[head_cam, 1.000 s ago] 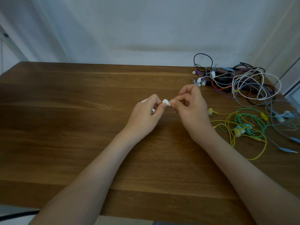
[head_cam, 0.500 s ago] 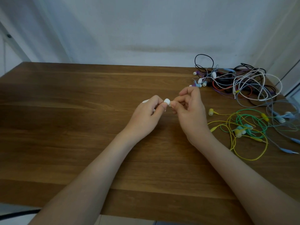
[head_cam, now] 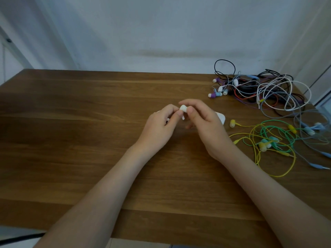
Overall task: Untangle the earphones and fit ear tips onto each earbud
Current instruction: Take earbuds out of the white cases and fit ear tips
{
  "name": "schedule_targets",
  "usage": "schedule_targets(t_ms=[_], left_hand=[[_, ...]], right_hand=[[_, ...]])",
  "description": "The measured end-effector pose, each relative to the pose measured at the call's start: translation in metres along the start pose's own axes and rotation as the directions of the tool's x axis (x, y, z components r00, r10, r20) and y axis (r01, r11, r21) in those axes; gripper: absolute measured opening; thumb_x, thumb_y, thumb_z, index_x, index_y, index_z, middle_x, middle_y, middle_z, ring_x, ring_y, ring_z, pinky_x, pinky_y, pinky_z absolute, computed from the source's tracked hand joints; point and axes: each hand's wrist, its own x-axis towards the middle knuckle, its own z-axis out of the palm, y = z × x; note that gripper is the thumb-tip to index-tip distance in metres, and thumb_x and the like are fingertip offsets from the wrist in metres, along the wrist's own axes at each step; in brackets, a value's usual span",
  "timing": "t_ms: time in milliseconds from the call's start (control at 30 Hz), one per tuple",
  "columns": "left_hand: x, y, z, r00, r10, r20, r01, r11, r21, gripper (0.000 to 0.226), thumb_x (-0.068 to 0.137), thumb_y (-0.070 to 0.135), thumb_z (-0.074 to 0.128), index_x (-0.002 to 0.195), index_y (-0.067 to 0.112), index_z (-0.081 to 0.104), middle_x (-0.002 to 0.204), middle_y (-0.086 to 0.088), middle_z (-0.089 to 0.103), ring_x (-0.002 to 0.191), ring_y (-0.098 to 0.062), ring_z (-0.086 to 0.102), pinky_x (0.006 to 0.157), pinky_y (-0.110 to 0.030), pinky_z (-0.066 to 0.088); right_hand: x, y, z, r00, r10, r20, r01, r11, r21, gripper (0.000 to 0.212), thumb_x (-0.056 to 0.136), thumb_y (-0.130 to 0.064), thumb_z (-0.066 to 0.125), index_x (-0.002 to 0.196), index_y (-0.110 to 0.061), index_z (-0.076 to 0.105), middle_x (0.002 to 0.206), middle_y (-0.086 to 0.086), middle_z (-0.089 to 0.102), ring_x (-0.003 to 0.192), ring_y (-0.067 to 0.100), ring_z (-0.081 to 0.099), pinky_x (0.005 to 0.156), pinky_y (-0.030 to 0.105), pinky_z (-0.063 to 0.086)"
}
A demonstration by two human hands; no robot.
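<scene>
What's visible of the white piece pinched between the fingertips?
The white piece is small, rounded, dome-like, matte, soft-looking like silicone. It is held above the wooden table, pinched between fingertips of the left hand and right hand, which hide its lower part. A white sliver shows just beneath; whether that is its earbud cannot be told.

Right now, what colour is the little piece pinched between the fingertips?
White. The head view shows the ear tip clearly.

white earbud [head_cam: 183, 108] mostly hidden by fingers [head_cam: 190, 110], white object [head_cam: 221, 117] half behind right hand [head_cam: 206, 126], blue cable [head_cam: 325, 154] cropped right
</scene>
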Motion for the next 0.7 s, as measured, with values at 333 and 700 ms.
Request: schedule_targets(t_ms=[333, 700], left_hand=[[0.002, -0.004, -0.012, 0.947, -0.005, -0.322, 0.092, 0.962, 0.257, 0.028, 0.102, 0.025, 0.041, 0.124, 0.019, 0.058, 0.104, 0.008, 0.061, 0.098, -0.008, 0.057, 0.08, -0.02, 0.04], [0.003, -0.017, -0.012, 0.977, -0.195, -0.086, 0.212, 0.837, 0.505, 0.058, 0.085, 0.056, 0.059, 0.131, 0.024, 0.047, 0.115, 0.001, 0.046, 0.107, -0.019, 0.051, 0.081, -0.024, 0.036]], right_hand=[[0.006, 0.004, -0.004, 0.992, 0.024, -0.125, -0.018, 0.998, 0.053, 0.013, 0.097, -0.013, 0.05, 0.109, -0.007, 0.054, 0.093, 0.005, 0.064, 0.084, 0.007, 0.061, 0.071, 0.02, 0.054], [0.007, 0.004, -0.005, 0.994, -0.008, -0.112, -0.006, 0.992, -0.123, 0.02, 0.1, -0.024, 0.045, 0.098, -0.012, 0.061, 0.084, 0.008, 0.061, 0.07, 0.017, 0.054, 0.063, 0.032, 0.047]])
